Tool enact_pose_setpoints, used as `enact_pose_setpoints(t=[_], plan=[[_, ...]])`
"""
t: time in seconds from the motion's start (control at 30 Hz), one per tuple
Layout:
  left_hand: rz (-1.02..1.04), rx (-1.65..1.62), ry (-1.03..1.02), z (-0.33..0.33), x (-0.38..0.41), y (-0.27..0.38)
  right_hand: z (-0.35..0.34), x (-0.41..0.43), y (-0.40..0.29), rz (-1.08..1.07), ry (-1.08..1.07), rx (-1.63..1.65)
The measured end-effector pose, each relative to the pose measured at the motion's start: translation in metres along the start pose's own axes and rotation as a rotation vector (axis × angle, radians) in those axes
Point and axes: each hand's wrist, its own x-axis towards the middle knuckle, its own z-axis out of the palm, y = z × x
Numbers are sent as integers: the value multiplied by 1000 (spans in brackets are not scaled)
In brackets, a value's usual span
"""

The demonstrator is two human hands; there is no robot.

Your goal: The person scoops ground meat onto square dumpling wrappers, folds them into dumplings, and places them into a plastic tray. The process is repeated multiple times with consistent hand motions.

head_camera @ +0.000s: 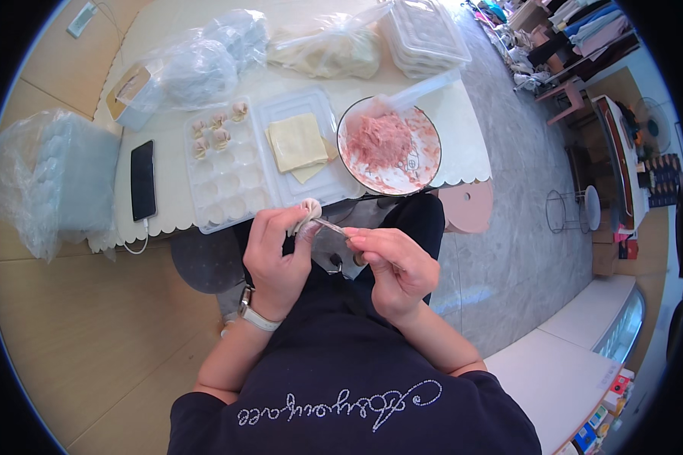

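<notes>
My left hand pinches a wonton wrapper gathered up at its top. In my right hand is a thin metal utensil, whose tip touches the wrapper. Beyond my left hand, a compartmented plastic tray holds several folded wontons in its far cups. Square wrappers lie stacked on a clear plastic lid beside it. To the right, a white dark-rimmed bowl contains pink minced meat.
A phone with a cable lies left of the tray. Bagged trays stand farther left. Across the table's far side are a bag of wrappers, stacked plastic containers and an open box. A pink stool stands at right.
</notes>
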Motion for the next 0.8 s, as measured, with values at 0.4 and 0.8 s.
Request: enact_pose_setpoints(t=[0.4, 0.8], plan=[[-582, -873, -131, -15, 2, -11, -5, 4, -7, -167, -55, -102], [284, -39, -93, -9, -5, -17, 4, 20, -14, -68, -186, -163]])
